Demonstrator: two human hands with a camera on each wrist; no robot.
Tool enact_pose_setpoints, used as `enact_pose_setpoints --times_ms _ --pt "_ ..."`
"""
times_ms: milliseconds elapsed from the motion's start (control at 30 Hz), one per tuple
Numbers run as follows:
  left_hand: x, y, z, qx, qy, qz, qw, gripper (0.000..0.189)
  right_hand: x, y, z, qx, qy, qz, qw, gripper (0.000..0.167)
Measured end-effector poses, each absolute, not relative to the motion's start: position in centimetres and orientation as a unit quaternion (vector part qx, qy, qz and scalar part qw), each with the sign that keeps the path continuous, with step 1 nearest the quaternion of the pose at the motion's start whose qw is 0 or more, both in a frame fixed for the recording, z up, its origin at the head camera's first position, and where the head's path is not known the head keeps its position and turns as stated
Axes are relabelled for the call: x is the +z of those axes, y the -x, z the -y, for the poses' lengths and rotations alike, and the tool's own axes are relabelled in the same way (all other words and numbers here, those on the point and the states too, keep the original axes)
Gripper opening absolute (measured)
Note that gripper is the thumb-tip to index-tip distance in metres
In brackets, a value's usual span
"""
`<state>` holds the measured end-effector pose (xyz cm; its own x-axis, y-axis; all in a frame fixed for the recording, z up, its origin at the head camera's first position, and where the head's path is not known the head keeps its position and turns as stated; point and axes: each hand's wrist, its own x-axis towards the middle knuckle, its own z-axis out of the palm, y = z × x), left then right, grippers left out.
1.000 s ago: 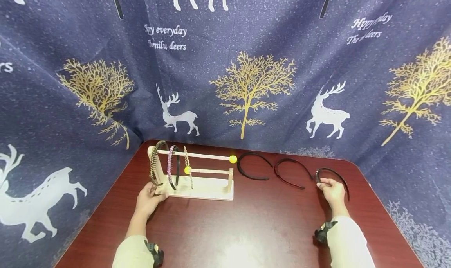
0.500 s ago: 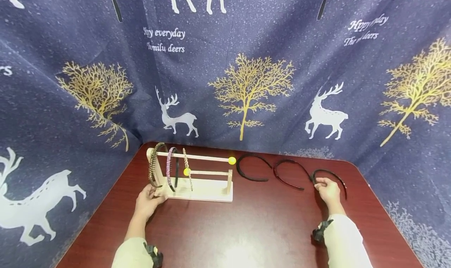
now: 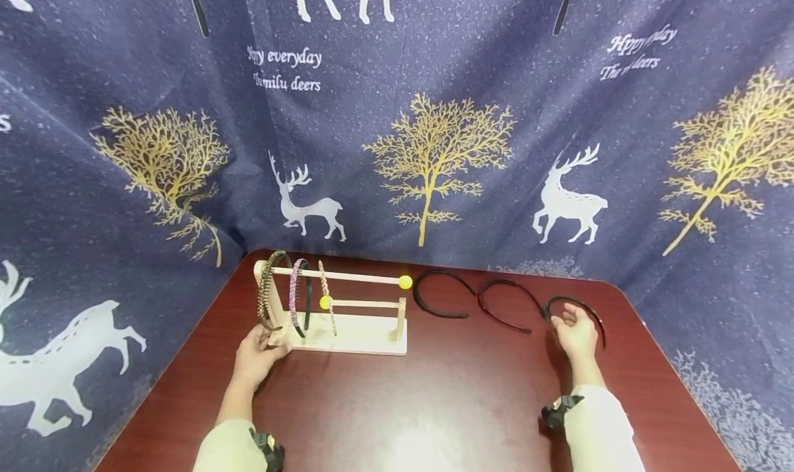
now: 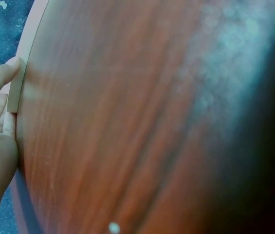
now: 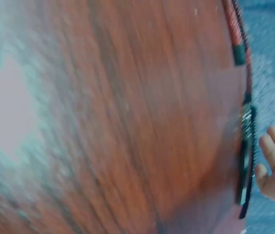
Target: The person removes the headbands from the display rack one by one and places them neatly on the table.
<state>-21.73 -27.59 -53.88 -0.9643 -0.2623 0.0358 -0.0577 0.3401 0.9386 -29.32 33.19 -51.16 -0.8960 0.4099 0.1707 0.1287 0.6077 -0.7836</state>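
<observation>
My left hand (image 3: 253, 355) grips the front left corner of the pale wooden headband stand (image 3: 366, 334); in the left wrist view the thumb lies on the board's edge. Over the stand's upper bar hang a brown-gold beaded headband (image 3: 265, 296), a pink one (image 3: 294, 296) and a thin beige one (image 3: 324, 279). At the right, my right hand (image 3: 575, 334) is raised just over a black headband (image 3: 561, 298) lying on the table. In the right wrist view its fingers are spread apart beside that headband (image 5: 247, 161), with nothing between them.
A plain black headband (image 3: 442, 313) and a dark red one (image 3: 504, 322) lie in a row between the stand and my right hand. Yellow balls cap the stand's bars. Behind the red-brown table (image 3: 471, 389) hangs a blue curtain (image 3: 347, 141) printed with deer and trees.
My right hand has shifted the rightmost black headband left, towards the dark red one, and has let go of it. The left hand keeps its hold on the stand.
</observation>
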Motion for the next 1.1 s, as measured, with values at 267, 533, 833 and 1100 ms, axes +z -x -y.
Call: enact_pose_setpoints --times_ms 267,533,833,1100 --pt "-53.9 21.5 27.6 -0.563 -0.103 0.815 0.087 0.050 -49.0 27.8 -30.1 0.510 0.150 0.835 0.138 0.065" --pt "-53.8 21.5 27.6 -0.565 -0.099 0.815 0.086 0.050 -47.5 26.3 -26.5 0.602 0.069 0.790 0.093 0.070" --pt "-53.9 21.7 27.5 -0.567 -0.098 0.813 0.090 0.052 -44.5 24.7 -21.8 0.636 -0.019 0.769 0.064 0.064" --pt "-53.8 21.7 27.5 -0.573 -0.097 0.810 0.083 0.051 -43.8 23.5 -17.8 0.664 -0.096 0.741 0.028 0.061"
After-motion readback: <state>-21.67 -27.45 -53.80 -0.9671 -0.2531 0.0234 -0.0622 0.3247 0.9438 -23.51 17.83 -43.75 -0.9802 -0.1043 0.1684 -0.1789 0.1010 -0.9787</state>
